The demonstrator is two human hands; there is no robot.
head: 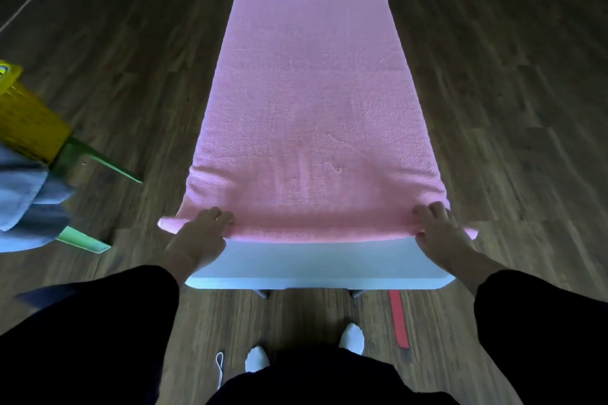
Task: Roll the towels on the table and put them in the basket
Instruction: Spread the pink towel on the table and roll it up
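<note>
A pink towel [309, 102] lies flat along a white table [316, 265], its near edge turned over into a low roll. The left hand [200, 235] and right hand [441, 233] each curl their fingers around that roll, one at each end. A yellow basket [26, 118] stands well off to the left, with a grey-blue towel [23, 197] just beside it.

We see a dim room: the floor [493, 108] is dark around the left hand [197, 237] and right hand [441, 233], while the towel [309, 92] beyond them glows bright. Left of the left hand the basket [26, 115] smears with blur, and the floor bows near the frame's edges.
</note>
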